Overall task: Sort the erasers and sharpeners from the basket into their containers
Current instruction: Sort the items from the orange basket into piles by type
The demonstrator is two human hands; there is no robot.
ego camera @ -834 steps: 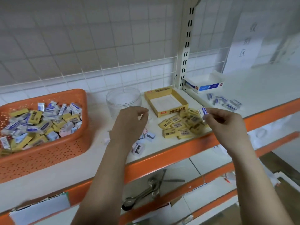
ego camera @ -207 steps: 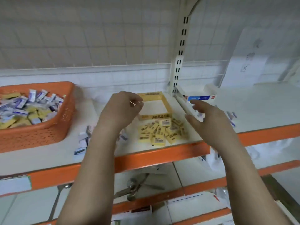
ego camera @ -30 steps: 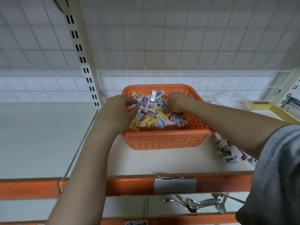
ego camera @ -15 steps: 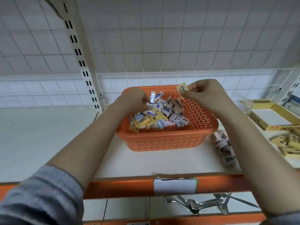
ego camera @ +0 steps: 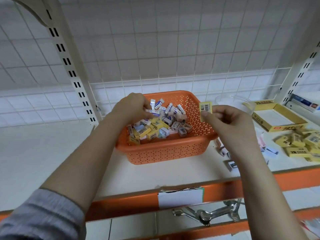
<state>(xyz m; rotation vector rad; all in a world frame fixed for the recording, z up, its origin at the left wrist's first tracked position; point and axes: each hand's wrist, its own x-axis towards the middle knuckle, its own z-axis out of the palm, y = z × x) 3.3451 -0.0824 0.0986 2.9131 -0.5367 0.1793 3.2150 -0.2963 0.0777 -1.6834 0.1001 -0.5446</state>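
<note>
The yellow eraser (ego camera: 205,108) in the right hand (ego camera: 230,123) stands nearly upright, long axis vertical with a slight lean, its barcoded face turned toward the camera. It is a small flat yellow block in a printed sleeve, held in the air just off the right rim of the orange basket (ego camera: 166,151). The right hand pinches its lower end between thumb and forefinger, the other fingers curled loosely behind, and the forearm runs up from the lower right of the view.

The left hand (ego camera: 133,108) reaches over the basket's left rim, palm down, fingers bent into the pile; it seems to pinch a white eraser with blue print (ego camera: 154,113), though the grip is partly hidden. Its forearm comes in from the lower left, with a grey sleeve (ego camera: 43,217) at the elbow.

The basket is perforated plastic, sitting on the white shelf (ego camera: 52,149). Inside lies a jumble of yellow erasers, white-and-blue erasers and small grey-pink sharpeners (ego camera: 183,129), pointing every way.

To the right on the shelf lie a few loose sharpeners (ego camera: 232,165), a heap of yellow erasers (ego camera: 301,144), an open yellow box (ego camera: 277,118) and a clear round container (ego camera: 233,103) behind the right hand. Metal tongs (ego camera: 207,214) lie on the shelf below.
</note>
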